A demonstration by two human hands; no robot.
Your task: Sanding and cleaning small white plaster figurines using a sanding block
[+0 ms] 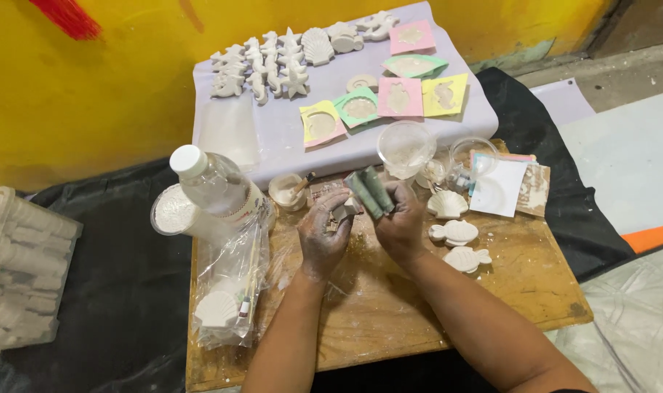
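My left hand [321, 234], dusted with white powder, pinches a small white plaster piece [344, 212] over the wooden board [390, 306]. My right hand [400, 222] grips a folded green-grey sheet [369, 192] and holds it against that piece. Both hands meet at the board's middle. Just right of my right hand lie a plaster shell [447, 204] and two plaster fish [454, 232] [467, 258].
A clear bottle [216, 186] and plastic bags with a plaster shell [216, 309] sit left. Small cups [288, 191], clear containers [406, 148] and coloured moulds [400, 97] stand behind. Plaster sea figures [273, 65] lie on a white sheet. A crate [18, 269] stands far left.
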